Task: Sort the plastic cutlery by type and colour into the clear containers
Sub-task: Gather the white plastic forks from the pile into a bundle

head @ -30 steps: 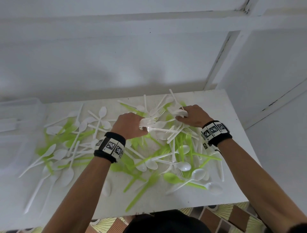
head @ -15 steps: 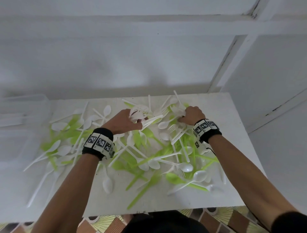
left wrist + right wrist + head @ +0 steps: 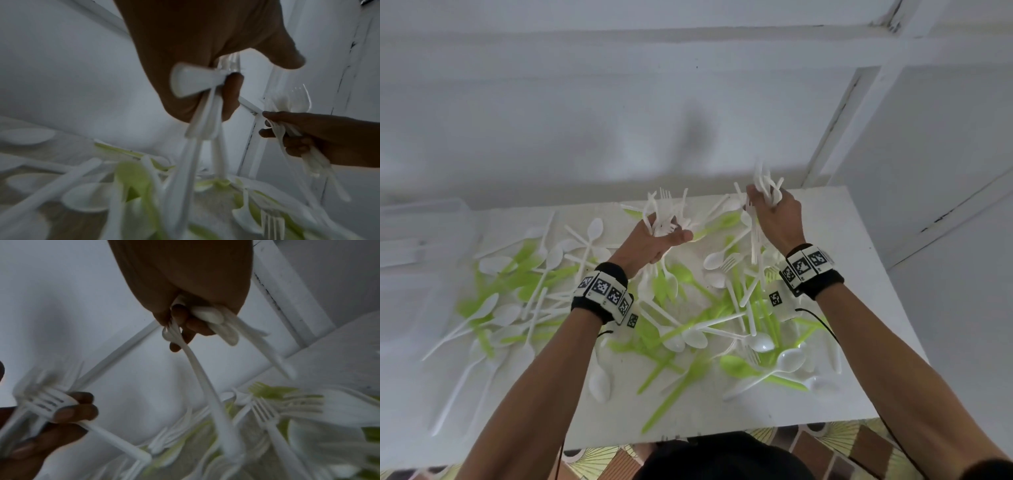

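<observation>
No readable writing; only black-and-white square markers on both wristbands (image 3: 604, 291). Left hand (image 3: 650, 245) clenches a bunch of white forks (image 3: 666, 214) above the far middle of the table (image 3: 859, 240), handles hanging down toward the pile (image 3: 688, 308), tines up. Right hand (image 3: 777, 214), to its right and higher, grips another white bundle (image 3: 767, 186), long axes near upright; clear containers (image 3: 424, 240) sit at the table's left end, blurred.

white table (image 3: 859, 240), patterned floor (image 3: 835, 445)
</observation>
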Tool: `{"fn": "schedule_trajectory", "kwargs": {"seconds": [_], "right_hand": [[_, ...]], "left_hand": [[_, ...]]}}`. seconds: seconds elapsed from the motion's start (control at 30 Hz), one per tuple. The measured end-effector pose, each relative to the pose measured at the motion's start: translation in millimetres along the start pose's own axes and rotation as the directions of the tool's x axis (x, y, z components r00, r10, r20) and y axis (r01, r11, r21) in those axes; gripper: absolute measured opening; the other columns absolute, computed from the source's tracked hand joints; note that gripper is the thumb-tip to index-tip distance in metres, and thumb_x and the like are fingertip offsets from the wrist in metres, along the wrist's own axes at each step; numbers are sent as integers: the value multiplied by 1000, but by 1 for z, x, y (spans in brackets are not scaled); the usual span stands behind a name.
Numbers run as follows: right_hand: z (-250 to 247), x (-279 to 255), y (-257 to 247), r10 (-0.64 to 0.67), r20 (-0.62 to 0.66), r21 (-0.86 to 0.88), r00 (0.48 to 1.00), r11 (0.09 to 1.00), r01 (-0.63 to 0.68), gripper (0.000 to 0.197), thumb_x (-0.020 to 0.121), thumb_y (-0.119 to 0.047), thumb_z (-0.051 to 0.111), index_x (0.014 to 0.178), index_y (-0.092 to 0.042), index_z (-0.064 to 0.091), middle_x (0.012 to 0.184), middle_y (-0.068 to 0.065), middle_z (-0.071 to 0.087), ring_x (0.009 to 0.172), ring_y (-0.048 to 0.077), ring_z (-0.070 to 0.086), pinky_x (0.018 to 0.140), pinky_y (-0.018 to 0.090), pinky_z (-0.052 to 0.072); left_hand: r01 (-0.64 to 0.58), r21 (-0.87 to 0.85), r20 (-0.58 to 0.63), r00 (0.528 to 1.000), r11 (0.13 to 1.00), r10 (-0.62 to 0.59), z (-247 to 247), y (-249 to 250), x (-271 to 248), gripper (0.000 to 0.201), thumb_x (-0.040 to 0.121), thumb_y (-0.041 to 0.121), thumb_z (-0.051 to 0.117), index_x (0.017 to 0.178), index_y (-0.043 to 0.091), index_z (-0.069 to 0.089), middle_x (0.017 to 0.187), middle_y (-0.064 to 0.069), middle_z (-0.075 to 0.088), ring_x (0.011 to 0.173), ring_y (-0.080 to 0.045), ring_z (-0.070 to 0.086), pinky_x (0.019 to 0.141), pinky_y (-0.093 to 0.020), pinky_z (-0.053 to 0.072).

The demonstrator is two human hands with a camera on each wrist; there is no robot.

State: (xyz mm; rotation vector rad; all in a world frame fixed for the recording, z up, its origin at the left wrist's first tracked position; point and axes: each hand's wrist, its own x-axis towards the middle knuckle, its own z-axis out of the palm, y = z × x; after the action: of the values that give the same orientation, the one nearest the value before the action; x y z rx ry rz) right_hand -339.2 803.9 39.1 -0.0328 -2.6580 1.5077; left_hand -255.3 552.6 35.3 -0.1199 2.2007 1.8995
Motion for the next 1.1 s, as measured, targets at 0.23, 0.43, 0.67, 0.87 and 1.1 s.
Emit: {"fn": "schedule_trajectory", "kwargs": {"seconds": [0.23,0.43,0.67,0.87,1.1], "right_hand": [[-3,5,1,64,90,208,994,975,-81,40,98,-54,56,76,-20,61,62,-3,66,53,7,57,66,32,47],[0,-6,18,42,236,-125,971,992,-13,57,93,-64,57,74,-11,53,72,19,67,59,20,64,61,34,51],[6,-4,27,57,664,-524,746,747,410,35,83,-41,76,105,-18,61,100,4,63,100,23,61,75,32,44],[13,-7,37,94,700,-593,708,629,503,35,89,-32,67,120,-16,57,108,8,57,106,26,57,76,31,38],[10,-11,43,-13,705,-564,709,596,571,31,93,-35,63,120,-19,59,109,10,63,103,27,60,73,31,35]], "left_hand": [[-62,-18,2,998,998,62,11,13,22,24,99,31,64,101,9,73,76,-27,49,55,-24,30,42,-24,23],[-125,27,-38,991,992,126,6,21,32,39,103,37,53,105,2,69,105,-6,77,57,-22,31,43,-22,31],[20,-26,-156,987,999,-24,5,12,56,43,94,49,65,76,10,64,65,-9,66,64,-26,60,73,-38,52],[222,595,-260,962,772,-76,12,3,103,43,81,42,80,89,6,58,82,-9,61,79,-29,63,65,-36,45],[288,786,-233,958,547,-170,29,-14,118,65,79,50,80,119,4,58,120,-14,63,112,-34,61,83,-37,48]]}}
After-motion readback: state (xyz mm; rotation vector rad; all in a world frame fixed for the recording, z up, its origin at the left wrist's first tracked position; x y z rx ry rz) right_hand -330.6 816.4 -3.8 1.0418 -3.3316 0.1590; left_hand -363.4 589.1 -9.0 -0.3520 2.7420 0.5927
